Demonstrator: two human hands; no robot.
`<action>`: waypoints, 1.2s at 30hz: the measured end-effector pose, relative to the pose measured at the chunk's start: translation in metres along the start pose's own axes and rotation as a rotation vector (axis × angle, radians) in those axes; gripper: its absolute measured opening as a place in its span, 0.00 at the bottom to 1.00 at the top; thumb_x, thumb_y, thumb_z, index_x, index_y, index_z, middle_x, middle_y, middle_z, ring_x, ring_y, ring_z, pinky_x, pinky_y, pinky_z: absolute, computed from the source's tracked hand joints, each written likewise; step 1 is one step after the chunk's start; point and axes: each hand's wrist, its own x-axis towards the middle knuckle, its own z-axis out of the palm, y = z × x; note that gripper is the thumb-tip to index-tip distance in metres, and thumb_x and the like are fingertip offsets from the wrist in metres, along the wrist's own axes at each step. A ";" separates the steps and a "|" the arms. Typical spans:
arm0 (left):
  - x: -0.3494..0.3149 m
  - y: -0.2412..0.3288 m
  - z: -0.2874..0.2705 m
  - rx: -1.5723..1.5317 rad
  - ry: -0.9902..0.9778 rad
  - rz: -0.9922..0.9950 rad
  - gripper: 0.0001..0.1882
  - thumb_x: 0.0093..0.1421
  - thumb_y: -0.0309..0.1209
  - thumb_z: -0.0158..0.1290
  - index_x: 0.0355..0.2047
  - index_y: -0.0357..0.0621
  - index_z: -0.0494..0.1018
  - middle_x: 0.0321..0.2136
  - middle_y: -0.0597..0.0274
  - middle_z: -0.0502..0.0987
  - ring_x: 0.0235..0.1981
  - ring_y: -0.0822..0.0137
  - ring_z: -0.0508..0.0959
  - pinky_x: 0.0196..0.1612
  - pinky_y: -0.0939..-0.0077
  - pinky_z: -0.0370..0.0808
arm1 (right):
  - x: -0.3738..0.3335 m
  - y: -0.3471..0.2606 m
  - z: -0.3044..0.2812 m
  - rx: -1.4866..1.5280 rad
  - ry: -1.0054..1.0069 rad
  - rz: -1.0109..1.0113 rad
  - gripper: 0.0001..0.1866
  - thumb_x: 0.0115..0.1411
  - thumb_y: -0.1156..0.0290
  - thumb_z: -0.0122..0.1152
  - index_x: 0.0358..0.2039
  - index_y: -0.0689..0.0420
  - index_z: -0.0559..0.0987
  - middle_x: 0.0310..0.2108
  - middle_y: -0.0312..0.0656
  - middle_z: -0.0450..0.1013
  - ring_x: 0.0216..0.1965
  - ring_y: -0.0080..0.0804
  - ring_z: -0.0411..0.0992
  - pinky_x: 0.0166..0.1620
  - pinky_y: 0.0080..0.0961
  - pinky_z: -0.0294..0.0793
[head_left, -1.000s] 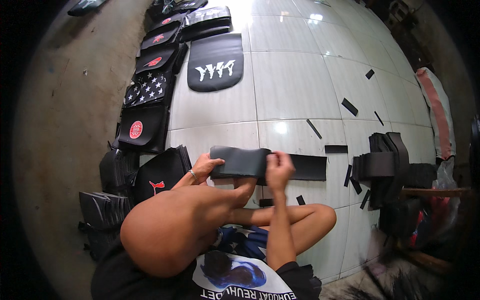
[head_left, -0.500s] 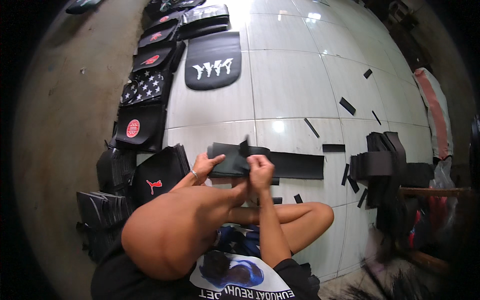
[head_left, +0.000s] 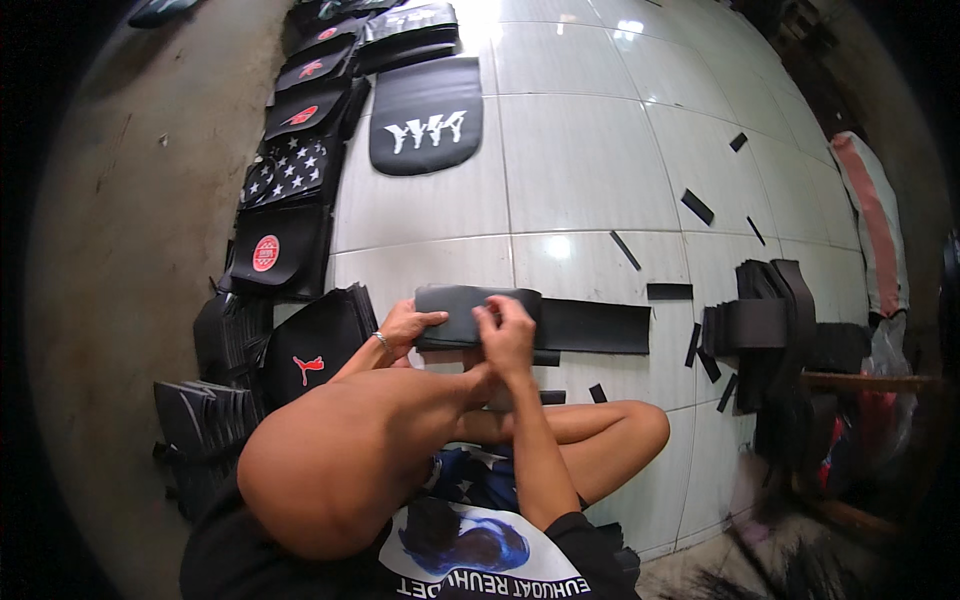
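I sit cross-legged on a white tiled floor (head_left: 580, 150), my raised knee filling the lower middle of the view. A folded black leather-like piece (head_left: 470, 310) lies on the floor in front of me, on top of a longer black strip (head_left: 595, 326) that runs to the right. My left hand (head_left: 405, 327), with a ring on one finger, grips the folded piece's left end. My right hand (head_left: 508, 332) presses down on its right part with the fingers bent over it.
A row of black printed panels (head_left: 290, 170) lines the left wall, with a rounded black panel (head_left: 427, 115) beside it. Stacks of black pieces (head_left: 215, 400) sit at my left. Folded black strips (head_left: 765, 325) pile up at the right, with small black offcuts (head_left: 697, 207) scattered about.
A flap of the black piece that stood up between my hands half a second ago now lies folded flat. My right hand moved left from the piece's right end onto its top.
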 end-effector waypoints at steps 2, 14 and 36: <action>-0.006 0.001 0.004 0.043 0.072 0.046 0.14 0.52 0.23 0.62 0.39 0.32 0.75 0.32 0.58 0.79 0.32 0.68 0.79 0.37 0.72 0.77 | -0.012 -0.008 0.024 -0.238 -0.079 -0.092 0.16 0.54 0.59 0.65 0.37 0.57 0.80 0.33 0.43 0.75 0.36 0.38 0.72 0.45 0.35 0.66; -0.023 0.008 0.016 0.108 0.209 0.025 0.17 0.55 0.32 0.63 0.40 0.32 0.74 0.34 0.57 0.80 0.33 0.68 0.79 0.37 0.68 0.77 | -0.003 0.042 -0.023 0.673 0.059 0.471 0.04 0.59 0.71 0.61 0.31 0.57 0.80 0.27 0.32 0.75 0.25 0.18 0.68 0.29 0.17 0.67; 0.003 -0.003 0.010 0.191 0.163 -0.002 0.16 0.51 0.27 0.64 0.38 0.31 0.76 0.32 0.57 0.80 0.32 0.68 0.79 0.35 0.72 0.77 | -0.016 0.000 0.033 -0.348 -0.046 -0.071 0.12 0.52 0.58 0.66 0.31 0.52 0.82 0.30 0.39 0.75 0.38 0.38 0.69 0.48 0.35 0.59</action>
